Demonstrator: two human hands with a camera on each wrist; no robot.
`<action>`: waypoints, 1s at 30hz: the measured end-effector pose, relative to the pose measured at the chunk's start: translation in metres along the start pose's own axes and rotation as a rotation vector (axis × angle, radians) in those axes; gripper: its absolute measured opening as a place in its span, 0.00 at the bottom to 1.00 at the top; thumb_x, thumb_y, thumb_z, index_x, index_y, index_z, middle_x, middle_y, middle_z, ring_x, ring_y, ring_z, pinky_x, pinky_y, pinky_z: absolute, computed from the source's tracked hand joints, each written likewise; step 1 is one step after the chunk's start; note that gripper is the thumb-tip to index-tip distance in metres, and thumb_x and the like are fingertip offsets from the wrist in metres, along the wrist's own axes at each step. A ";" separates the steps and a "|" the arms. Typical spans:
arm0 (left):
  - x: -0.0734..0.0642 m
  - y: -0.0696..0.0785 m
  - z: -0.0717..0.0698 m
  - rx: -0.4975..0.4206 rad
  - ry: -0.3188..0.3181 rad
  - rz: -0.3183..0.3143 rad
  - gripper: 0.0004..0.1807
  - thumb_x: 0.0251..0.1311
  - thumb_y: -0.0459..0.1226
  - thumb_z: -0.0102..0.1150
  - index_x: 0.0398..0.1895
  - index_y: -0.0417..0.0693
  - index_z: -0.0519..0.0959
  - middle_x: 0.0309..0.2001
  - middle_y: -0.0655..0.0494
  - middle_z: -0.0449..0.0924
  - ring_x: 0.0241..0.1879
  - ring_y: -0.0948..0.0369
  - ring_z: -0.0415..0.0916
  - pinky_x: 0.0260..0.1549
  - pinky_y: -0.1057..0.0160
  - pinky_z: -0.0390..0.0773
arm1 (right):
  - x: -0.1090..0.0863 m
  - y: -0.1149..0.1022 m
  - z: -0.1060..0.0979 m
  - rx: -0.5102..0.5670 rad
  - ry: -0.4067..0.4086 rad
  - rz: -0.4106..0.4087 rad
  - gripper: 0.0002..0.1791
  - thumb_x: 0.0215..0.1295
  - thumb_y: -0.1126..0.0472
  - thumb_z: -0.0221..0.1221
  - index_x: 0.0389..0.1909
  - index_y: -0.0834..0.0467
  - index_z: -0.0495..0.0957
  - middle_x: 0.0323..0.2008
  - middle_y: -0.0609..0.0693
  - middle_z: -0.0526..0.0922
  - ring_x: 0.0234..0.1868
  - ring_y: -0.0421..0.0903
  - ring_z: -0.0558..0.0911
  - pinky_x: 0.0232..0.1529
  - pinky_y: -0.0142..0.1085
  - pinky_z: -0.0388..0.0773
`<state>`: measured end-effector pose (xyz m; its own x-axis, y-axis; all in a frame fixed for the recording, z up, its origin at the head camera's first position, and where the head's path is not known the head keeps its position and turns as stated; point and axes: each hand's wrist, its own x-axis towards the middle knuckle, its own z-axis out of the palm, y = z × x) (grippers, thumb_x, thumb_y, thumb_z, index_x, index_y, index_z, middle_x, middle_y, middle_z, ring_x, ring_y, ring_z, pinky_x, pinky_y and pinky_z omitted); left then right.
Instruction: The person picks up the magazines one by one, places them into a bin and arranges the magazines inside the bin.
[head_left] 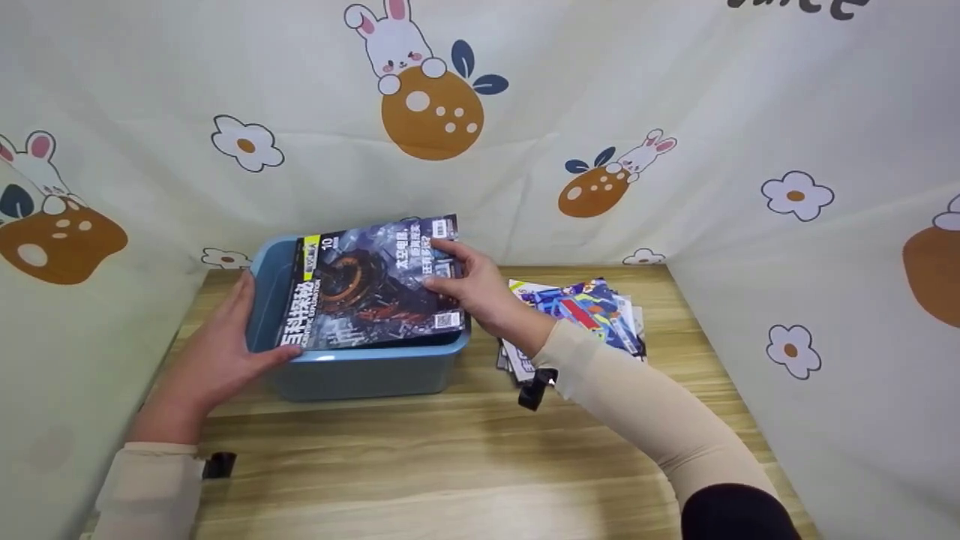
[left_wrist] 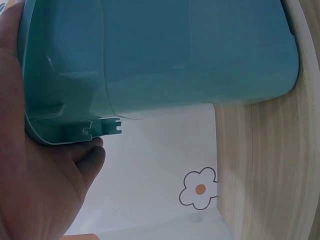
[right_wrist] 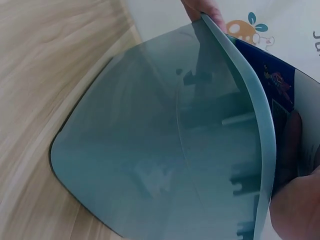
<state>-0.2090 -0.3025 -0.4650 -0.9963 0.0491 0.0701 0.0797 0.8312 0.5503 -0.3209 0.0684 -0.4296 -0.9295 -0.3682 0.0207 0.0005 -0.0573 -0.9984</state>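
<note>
A magazine (head_left: 367,292) with a dark cover of machinery lies over the open top of a blue plastic bin (head_left: 360,375), slightly tilted. My right hand (head_left: 487,292) grips its right edge, thumb on the cover. In the right wrist view, a shadowed finger (right_wrist: 292,142) shows against the magazine (right_wrist: 280,85) just beyond the bin's rim (right_wrist: 265,130). At the bin's left front corner, my left hand (head_left: 217,352) holds the rim, its thumb close to the magazine's lower left corner. Fingers of that hand (left_wrist: 30,170) curl behind the bin (left_wrist: 165,55) in the left wrist view.
Right of the bin, a loose stack of magazines (head_left: 585,307) lies on the wood-grain table (head_left: 420,472), partly hidden by my right forearm. Printed cloth walls (head_left: 315,90) with rabbits, oranges and flowers stand close behind the bin and at both sides.
</note>
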 end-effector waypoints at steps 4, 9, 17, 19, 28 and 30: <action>0.000 -0.001 -0.001 -0.008 0.009 0.011 0.77 0.61 0.70 0.72 0.92 0.47 0.30 0.90 0.36 0.30 0.84 0.24 0.43 0.72 0.16 0.54 | 0.001 -0.001 0.008 -0.005 -0.007 -0.007 0.42 0.65 0.76 0.73 0.80 0.61 0.73 0.68 0.63 0.80 0.59 0.55 0.86 0.56 0.42 0.90; 0.000 -0.001 -0.001 -0.011 0.013 0.020 0.77 0.61 0.70 0.73 0.92 0.48 0.29 0.90 0.37 0.30 0.84 0.24 0.43 0.71 0.16 0.54 | 0.003 -0.002 0.016 -0.042 -0.017 -0.015 0.40 0.66 0.75 0.74 0.79 0.62 0.74 0.67 0.62 0.80 0.59 0.52 0.85 0.56 0.40 0.89; -0.001 -0.002 0.001 -0.008 0.029 0.025 0.78 0.60 0.70 0.74 0.92 0.47 0.31 0.90 0.36 0.32 0.84 0.24 0.43 0.72 0.16 0.54 | 0.007 0.000 0.022 -0.073 -0.026 -0.029 0.39 0.66 0.73 0.74 0.77 0.60 0.75 0.64 0.61 0.82 0.56 0.52 0.86 0.53 0.41 0.90; 0.000 -0.002 0.001 -0.008 0.026 0.021 0.77 0.60 0.70 0.74 0.92 0.47 0.30 0.90 0.36 0.31 0.84 0.25 0.43 0.72 0.16 0.54 | 0.007 0.001 0.023 -0.084 -0.019 -0.030 0.39 0.65 0.73 0.75 0.77 0.60 0.76 0.65 0.61 0.81 0.57 0.52 0.86 0.54 0.41 0.90; 0.001 -0.003 0.002 -0.003 0.016 0.009 0.77 0.60 0.71 0.73 0.92 0.49 0.29 0.90 0.37 0.29 0.84 0.24 0.41 0.71 0.15 0.53 | 0.007 0.001 0.026 -0.171 -0.030 -0.032 0.40 0.65 0.70 0.76 0.77 0.57 0.76 0.69 0.60 0.77 0.60 0.52 0.84 0.59 0.39 0.87; 0.002 -0.003 0.002 -0.003 0.014 0.011 0.77 0.61 0.70 0.73 0.92 0.49 0.29 0.90 0.37 0.29 0.84 0.24 0.41 0.71 0.15 0.52 | 0.007 0.001 0.026 -0.192 -0.030 -0.036 0.40 0.65 0.69 0.76 0.78 0.57 0.75 0.70 0.60 0.77 0.61 0.52 0.84 0.60 0.39 0.86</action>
<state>-0.2112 -0.3040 -0.4684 -0.9948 0.0505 0.0882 0.0910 0.8289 0.5519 -0.3176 0.0416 -0.4293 -0.9161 -0.3971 0.0552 -0.1055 0.1061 -0.9887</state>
